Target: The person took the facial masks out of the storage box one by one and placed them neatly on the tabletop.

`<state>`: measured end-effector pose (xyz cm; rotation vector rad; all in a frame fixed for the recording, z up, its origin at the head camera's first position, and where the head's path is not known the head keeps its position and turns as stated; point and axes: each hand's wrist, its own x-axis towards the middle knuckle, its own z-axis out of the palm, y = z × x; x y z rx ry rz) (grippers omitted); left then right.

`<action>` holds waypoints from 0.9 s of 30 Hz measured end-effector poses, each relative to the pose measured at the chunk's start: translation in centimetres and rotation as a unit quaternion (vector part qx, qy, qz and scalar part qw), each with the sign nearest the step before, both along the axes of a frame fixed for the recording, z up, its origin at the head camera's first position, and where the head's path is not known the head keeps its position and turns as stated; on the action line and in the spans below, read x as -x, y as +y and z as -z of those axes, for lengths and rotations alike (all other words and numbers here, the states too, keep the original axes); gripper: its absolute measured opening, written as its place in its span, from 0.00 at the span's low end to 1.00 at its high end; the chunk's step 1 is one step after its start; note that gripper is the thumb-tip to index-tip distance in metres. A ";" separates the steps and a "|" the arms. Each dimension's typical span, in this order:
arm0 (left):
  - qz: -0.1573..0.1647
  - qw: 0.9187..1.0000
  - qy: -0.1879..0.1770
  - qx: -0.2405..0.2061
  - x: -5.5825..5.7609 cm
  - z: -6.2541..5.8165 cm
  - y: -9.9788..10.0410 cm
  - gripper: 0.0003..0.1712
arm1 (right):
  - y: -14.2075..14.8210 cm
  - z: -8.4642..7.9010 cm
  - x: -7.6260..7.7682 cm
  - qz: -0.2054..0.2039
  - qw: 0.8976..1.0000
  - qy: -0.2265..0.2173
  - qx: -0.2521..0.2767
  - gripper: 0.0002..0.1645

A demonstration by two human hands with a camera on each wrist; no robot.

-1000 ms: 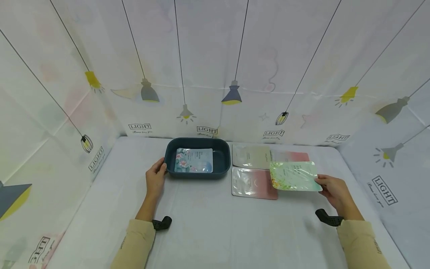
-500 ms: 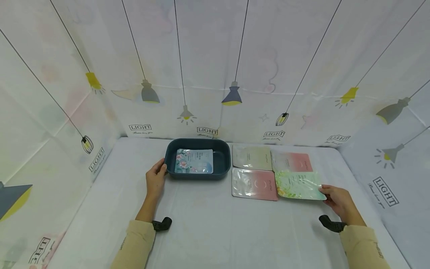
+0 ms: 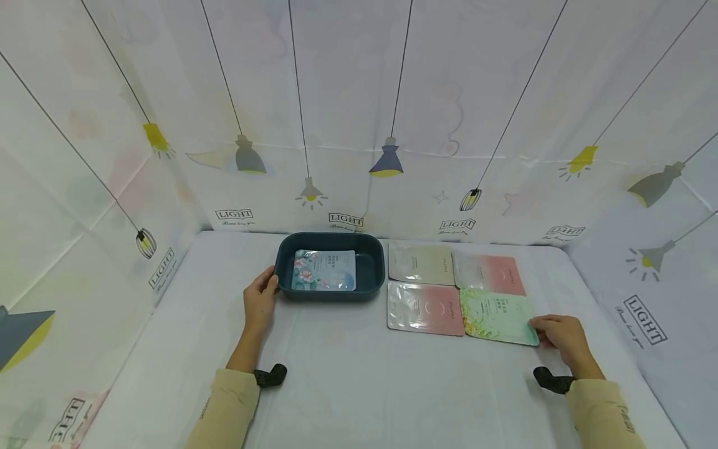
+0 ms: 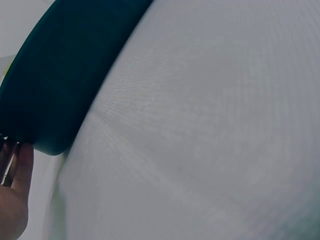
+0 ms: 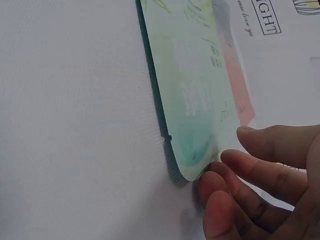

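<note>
A dark teal plastic tub (image 3: pixel 370 290) stands at the back of the table, with a blue floral sheet mask packet (image 3: pixel 324 271) flat inside. My left hand (image 3: pixel 260 304) rests its fingertips against the tub's left end; in the left wrist view the thumb lies straight along the outer wall. To the right of the tub lies a green sheet mask packet (image 3: pixel 498 316). At that packet's right end is my right hand (image 3: pixel 561 337). Its loosely bent fingertips touch or nearly touch the edge, thumb and index finger apart in the right wrist view.
Beside the green packet lie a pink packet (image 3: pixel 426 308), a beige packet (image 3: pixel 421 264) and another pink packet (image 3: pixel 490 273), all laid edge to edge. A white cloth covers the table (image 3: pixel 359 386). Printed curtains (image 3: pixel 336 112) enclose its back and sides.
My right hand has lowered the green packet onto the table in front of the back pink packet, and its pinch has loosened. The left hand and the tub have stayed in place.
</note>
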<state>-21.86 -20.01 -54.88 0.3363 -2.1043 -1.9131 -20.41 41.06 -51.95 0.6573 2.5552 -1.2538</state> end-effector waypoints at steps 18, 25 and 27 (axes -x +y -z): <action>0.000 1.000 0.006 -0.001 -0.2 -0.1 0.2 0.24 | -2.1 -2.1 1.2 -0.026 1.000 0.001 0.016 0.33; 0.001 1.000 0.009 0.003 -0.1 -0.1 0.1 0.24 | -4.5 -3.6 2.3 -0.090 0.995 0.025 0.031 0.36; 0.005 1.000 0.014 0.003 -0.1 0.0 0.1 0.24 | -5.3 -3.8 2.7 -0.103 0.993 0.029 0.039 0.38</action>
